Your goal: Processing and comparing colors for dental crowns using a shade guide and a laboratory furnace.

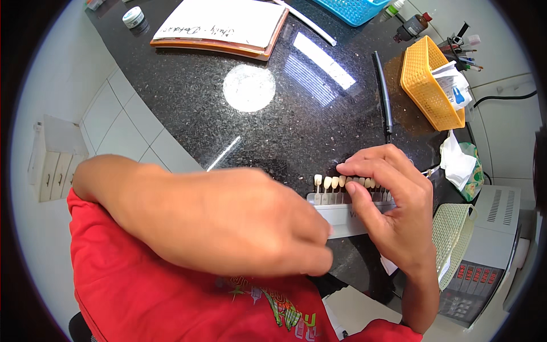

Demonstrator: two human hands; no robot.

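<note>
A dental shade guide (342,214), a grey holder with a row of tooth-shaped tabs (327,182), lies on the black granite counter (273,137). My right hand (393,205) rests over its right part, with thumb and fingertips pinched on one tab near the middle of the row. My left hand (268,228) is curled just left of the holder, its fingertips against the holder's left end. Whether it grips anything is hidden by the back of the hand.
A yellow basket (424,85) with packets stands at the right, with pens behind it. A black pen (384,94), a clipboard with paper (222,25), a blue basket (353,8), small bottles (413,25), a small jar (134,17) and a grey machine with red keys (484,273) surround the work spot.
</note>
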